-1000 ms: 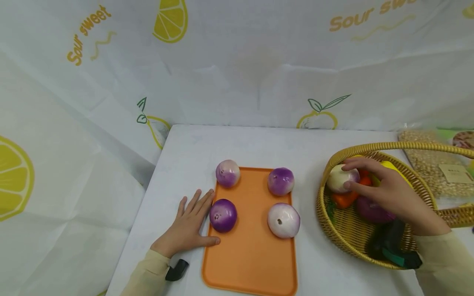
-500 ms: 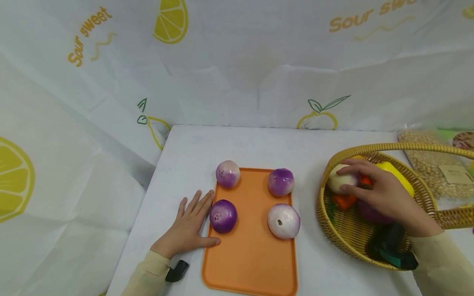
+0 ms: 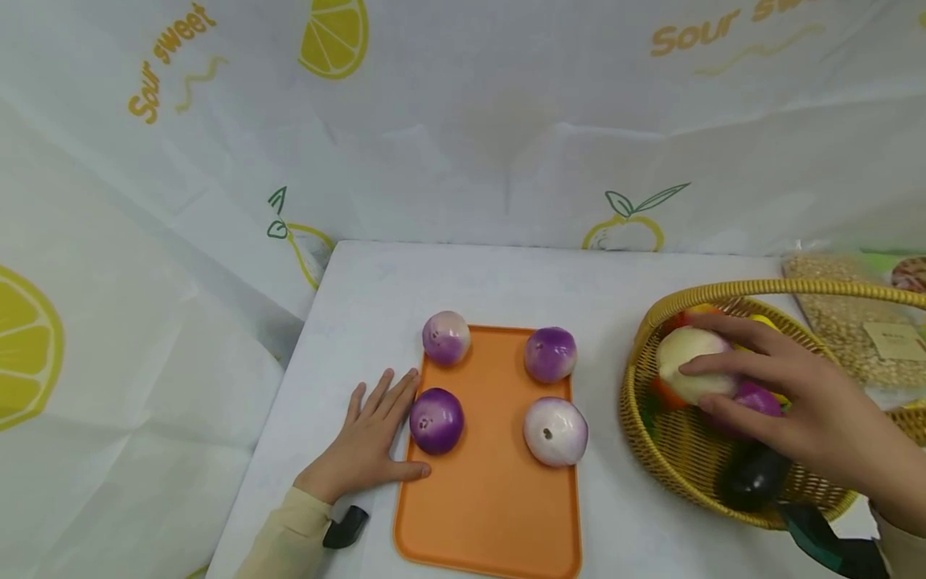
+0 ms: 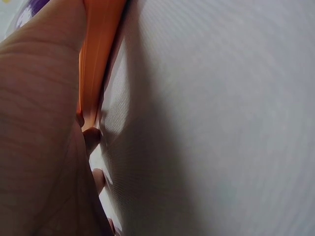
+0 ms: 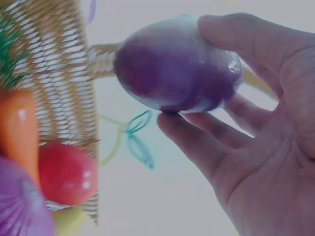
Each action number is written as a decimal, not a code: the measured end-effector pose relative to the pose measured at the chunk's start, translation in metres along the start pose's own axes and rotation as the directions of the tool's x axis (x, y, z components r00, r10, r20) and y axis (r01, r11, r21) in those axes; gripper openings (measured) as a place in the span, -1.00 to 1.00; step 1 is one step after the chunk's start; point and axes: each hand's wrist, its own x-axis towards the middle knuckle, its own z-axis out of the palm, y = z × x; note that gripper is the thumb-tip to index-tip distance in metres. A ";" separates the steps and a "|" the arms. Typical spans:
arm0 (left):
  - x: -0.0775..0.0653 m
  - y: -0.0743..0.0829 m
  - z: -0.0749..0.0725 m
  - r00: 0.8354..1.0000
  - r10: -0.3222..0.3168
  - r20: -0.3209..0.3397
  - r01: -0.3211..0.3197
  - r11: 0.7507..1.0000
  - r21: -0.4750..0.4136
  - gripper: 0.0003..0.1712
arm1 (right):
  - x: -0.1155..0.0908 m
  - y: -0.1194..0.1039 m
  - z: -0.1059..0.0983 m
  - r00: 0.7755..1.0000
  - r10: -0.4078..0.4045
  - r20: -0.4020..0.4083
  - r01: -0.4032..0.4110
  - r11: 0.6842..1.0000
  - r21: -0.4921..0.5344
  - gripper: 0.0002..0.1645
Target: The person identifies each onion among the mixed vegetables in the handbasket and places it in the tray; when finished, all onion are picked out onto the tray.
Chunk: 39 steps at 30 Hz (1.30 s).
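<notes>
My right hand (image 3: 788, 386) holds a round purple-and-white onion (image 3: 687, 362) between thumb and fingers, above the wicker basket (image 3: 640, 434). In the right wrist view, the onion (image 5: 172, 69) shows a pale top and purple lower side, clear of the basket's contents. My left hand (image 3: 365, 442) lies with fingers spread at the left edge of the orange tray (image 3: 499, 515), its thumb over the rim. Similar onions sit in two rows on the tray: two pale ones (image 3: 446, 338) (image 3: 555, 432) and two deeper purple ones (image 3: 436, 421) (image 3: 551, 355).
The basket also contains a dark eggplant (image 3: 752, 478), a purple vegetable (image 5: 22, 201), a carrot (image 5: 19, 130) and a round red item (image 5: 66, 174). Its handle (image 3: 781, 287) arches over the far side. Behind it lies a bag of pale beans or grains (image 3: 839, 305).
My right hand has taken hold of the pale onion and lifted it up from the basket's contents, shifting slightly right and nearer. The left hand and tray stay put.
</notes>
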 end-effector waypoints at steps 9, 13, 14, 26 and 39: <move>0.000 0.000 0.001 1.000 -0.006 0.003 0.006 1.000 0.006 0.40 | 0.002 -0.040 0.007 0.977 -0.206 0.054 0.196 0.970 0.145 -0.60; 0.001 0.000 0.000 1.000 0.000 -0.002 0.000 1.000 0.003 0.40 | 0.006 -0.062 0.022 0.965 -0.233 0.121 0.207 0.959 0.195 -0.62; 0.001 -0.001 0.000 1.000 0.003 -0.002 -0.003 1.000 0.000 0.40 | 0.006 -0.067 0.027 0.960 -0.244 0.140 0.212 0.955 0.210 -0.63; 0.000 -0.010 -0.006 0.998 0.055 0.043 -0.051 0.995 -0.090 0.20 | 0.010 -0.102 0.112 0.854 -0.441 0.276 0.329 0.870 0.368 -0.45; 0.000 -0.007 -0.007 0.998 0.031 0.055 -0.027 0.997 -0.071 0.14 | 0.006 -0.120 0.178 0.817 -0.448 0.363 0.388 0.893 0.230 -0.17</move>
